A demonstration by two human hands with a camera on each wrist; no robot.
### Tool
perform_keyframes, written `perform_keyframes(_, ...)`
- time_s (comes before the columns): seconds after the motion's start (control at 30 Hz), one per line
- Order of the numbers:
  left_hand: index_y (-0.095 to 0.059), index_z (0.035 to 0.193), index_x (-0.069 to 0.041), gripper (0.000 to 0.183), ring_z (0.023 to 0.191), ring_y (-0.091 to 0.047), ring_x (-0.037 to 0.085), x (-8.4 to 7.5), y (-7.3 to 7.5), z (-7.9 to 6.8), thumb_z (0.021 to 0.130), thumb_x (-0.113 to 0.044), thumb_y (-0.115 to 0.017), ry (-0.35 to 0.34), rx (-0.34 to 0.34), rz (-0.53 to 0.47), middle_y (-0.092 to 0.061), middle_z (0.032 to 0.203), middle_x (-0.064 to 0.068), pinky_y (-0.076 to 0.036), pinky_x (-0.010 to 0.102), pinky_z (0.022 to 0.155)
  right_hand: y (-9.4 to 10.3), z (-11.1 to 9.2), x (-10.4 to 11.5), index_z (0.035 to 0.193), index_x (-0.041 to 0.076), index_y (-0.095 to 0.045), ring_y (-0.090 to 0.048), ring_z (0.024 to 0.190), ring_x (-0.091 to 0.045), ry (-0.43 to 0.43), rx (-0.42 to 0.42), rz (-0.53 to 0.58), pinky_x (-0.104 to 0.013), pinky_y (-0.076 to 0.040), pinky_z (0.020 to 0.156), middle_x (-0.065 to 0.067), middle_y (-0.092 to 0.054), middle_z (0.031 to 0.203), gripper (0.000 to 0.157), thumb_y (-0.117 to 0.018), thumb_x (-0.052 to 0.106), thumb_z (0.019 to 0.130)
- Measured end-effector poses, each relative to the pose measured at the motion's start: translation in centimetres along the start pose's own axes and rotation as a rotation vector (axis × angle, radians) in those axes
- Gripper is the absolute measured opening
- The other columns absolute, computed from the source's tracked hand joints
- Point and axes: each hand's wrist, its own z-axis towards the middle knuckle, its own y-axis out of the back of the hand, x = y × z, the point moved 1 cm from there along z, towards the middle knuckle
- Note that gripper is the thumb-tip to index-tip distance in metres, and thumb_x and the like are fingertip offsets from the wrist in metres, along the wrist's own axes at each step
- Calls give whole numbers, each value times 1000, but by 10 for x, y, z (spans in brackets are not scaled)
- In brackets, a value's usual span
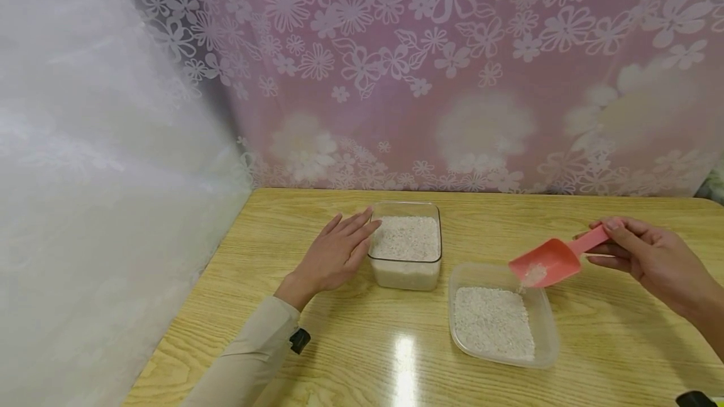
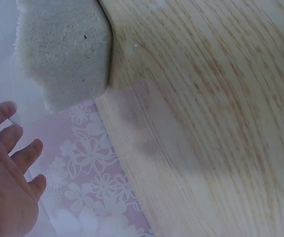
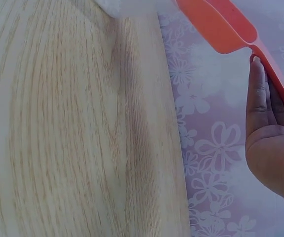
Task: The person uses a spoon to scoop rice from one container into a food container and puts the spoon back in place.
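Observation:
My right hand [image 1: 658, 262] grips the handle of a red-pink scoop [image 1: 547, 262], thumb on top and fingers beneath. The scoop tilts down over a translucent plastic tub [image 1: 550, 338], with some rice [image 1: 534, 275] in its bowl and a few grains at its lip. More rice [image 1: 493, 324] covers the tub's floor. To the left stands a clear, dark-rimmed container [image 1: 405, 276] filled with rice most of the way up. My left hand [image 1: 338, 255] rests its straight fingers against that container's left rim. In the right wrist view the scoop [image 3: 221, 24] shows from the side.
Both containers stand on a wood-grain table [image 1: 339, 344]. Behind its back edge hangs a pink flowered curtain [image 1: 362, 112], and a whitish sheet [image 1: 113, 174] hangs at the left.

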Motion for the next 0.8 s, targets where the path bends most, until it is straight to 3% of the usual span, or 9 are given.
perform_keyframes(0.27,-36,150,-25,50,141,-23,13,-1,1,0,105,-39,-16,-5,6,10,-23,156,-3,-10,39,116,-1,-4,2,122,2,-57,-67,93,-22,24,-63,-187,-34,-55,77,-10,-68,110,29,-34,4,104)
perform_keyframes(0.57,-37,149,-22,48,141,-23,13,-1,1,0,106,-35,-22,-7,2,0,-24,156,-1,-10,41,116,-2,-8,6,126,-4,-53,-65,97,-23,67,35,-172,-36,-54,78,-12,-65,113,34,-28,-4,103)
perform_keyframes(0.8,-37,149,-24,45,141,-24,13,-2,1,0,106,-33,-26,0,3,-3,-23,156,-2,-10,40,116,-2,-11,9,126,-3,-54,-66,94,-22,71,14,-246,-35,-54,77,-11,-66,111,34,-29,-4,103)
